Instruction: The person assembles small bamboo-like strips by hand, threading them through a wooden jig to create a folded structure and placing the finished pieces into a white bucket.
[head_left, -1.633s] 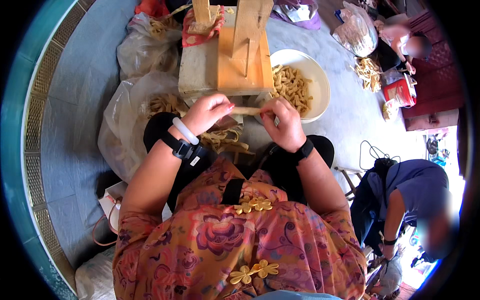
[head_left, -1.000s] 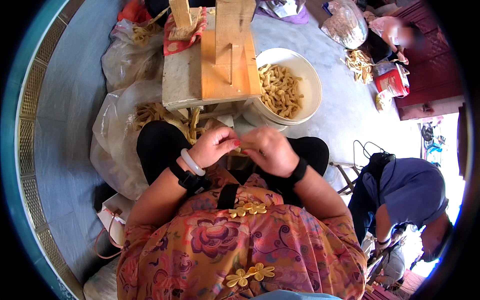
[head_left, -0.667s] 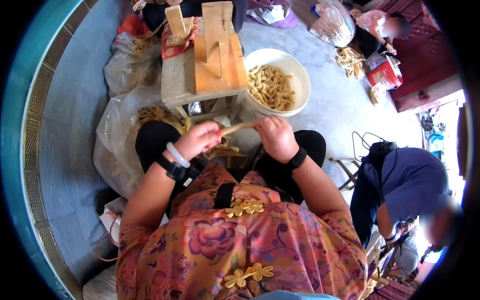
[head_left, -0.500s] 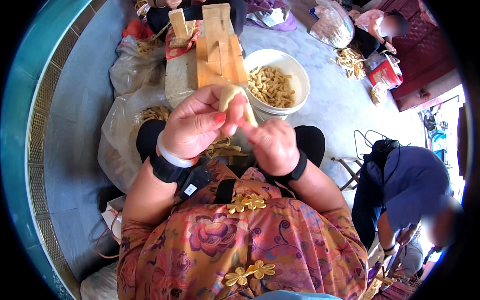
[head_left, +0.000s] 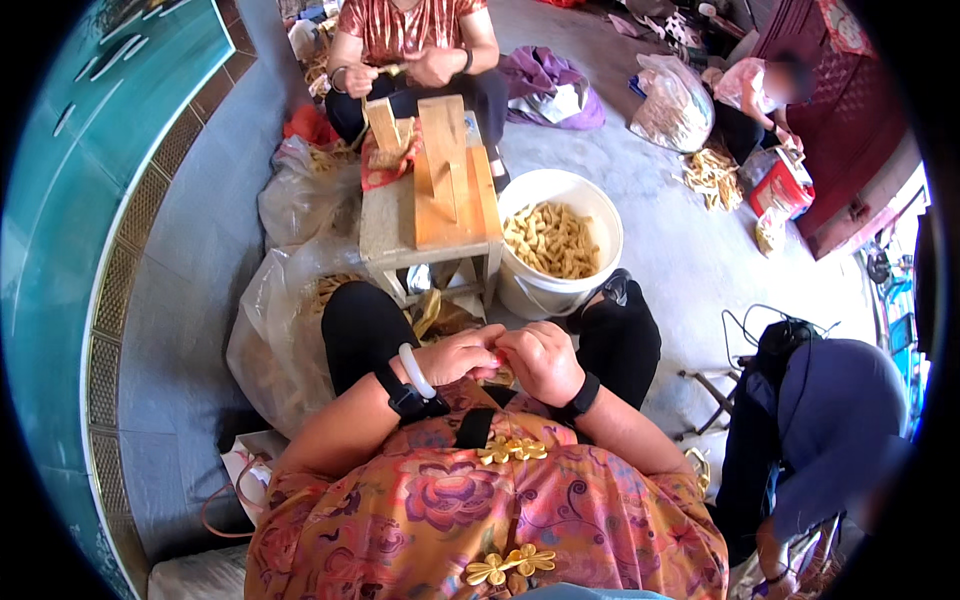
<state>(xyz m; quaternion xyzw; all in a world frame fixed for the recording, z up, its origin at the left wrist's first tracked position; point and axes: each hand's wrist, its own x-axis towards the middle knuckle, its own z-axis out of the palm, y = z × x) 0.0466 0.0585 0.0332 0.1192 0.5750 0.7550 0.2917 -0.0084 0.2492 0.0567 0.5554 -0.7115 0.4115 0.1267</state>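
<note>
My left hand (head_left: pixel 458 357) and my right hand (head_left: pixel 543 362) are close together in front of my chest, fingers bent and pressed inward. Between them is a pale yellow strip, mostly hidden by the fingers; only a small part shows at the fingertips. Beyond them stands a white bucket (head_left: pixel 533 297) holding many short, knotted-looking yellowish pieces (head_left: pixel 553 240). Left of the bucket is a low bench (head_left: pixel 383 230) carrying a wooden block with an upright board (head_left: pixel 447 160). More yellow strips (head_left: pixel 432 312) lie below the bench's near edge.
Clear plastic bags (head_left: pixel 275 335) with strips sit left of the bench. Across it, a person (head_left: pixel 425 65) works with both hands. Another person bends at right (head_left: pixel 835 410), beside a folding stool (head_left: pixel 712 390). A farther person sits by loose strips (head_left: pixel 713 180) and a red container (head_left: pixel 782 190).
Both hands have come down and nearer my body, closing together around the strip that was held up and visible before. My view has tilted up, showing more of the person across the bench.
</note>
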